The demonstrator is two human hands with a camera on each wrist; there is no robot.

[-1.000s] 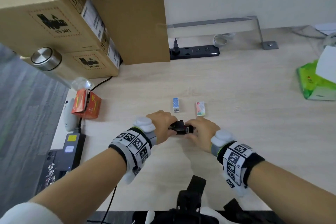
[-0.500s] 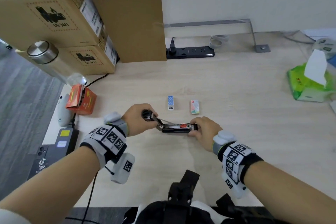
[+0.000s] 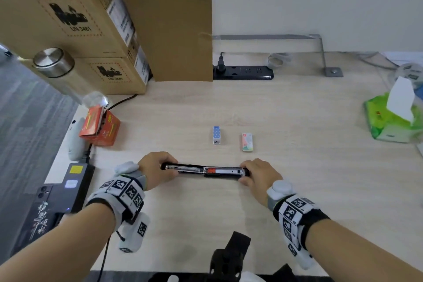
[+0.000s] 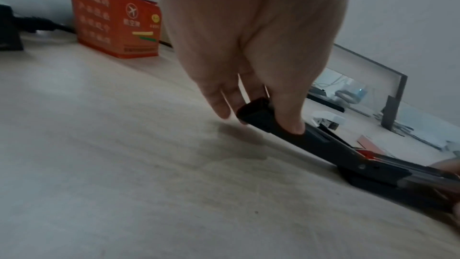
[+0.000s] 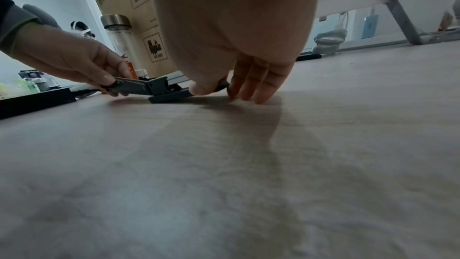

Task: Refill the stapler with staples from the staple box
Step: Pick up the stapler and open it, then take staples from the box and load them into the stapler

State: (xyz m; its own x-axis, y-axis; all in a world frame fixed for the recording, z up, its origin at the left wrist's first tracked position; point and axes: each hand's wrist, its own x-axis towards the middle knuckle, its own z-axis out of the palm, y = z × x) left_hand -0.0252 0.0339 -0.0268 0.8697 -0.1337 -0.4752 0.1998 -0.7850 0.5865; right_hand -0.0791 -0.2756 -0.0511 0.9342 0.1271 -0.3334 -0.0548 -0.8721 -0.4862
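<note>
Two hands grasp the black, chrome-railed stapler (image 3: pixel 206 170) laid open left-to-right on the worktop (image 3: pixel 297 178): left hand (image 3: pixel 158 169) its lid, right hand (image 3: pixel 258 173) nearer the mint-green staple box (image 3: pixel 247 142) just beyond.

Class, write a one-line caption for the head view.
Both hands, left and right, hold the stapler opened flat on the desk.

Both my forearms reach forward, wrists banded. My left hand (image 3: pixel 156 168) pinches the stapler's (image 3: pixel 207 170) opened cover between thumb and fingers; my right hand (image 3: pixel 259 173) pinches its opposite end, fingertips (image 5: pixel 261 94) pointing down.
</note>
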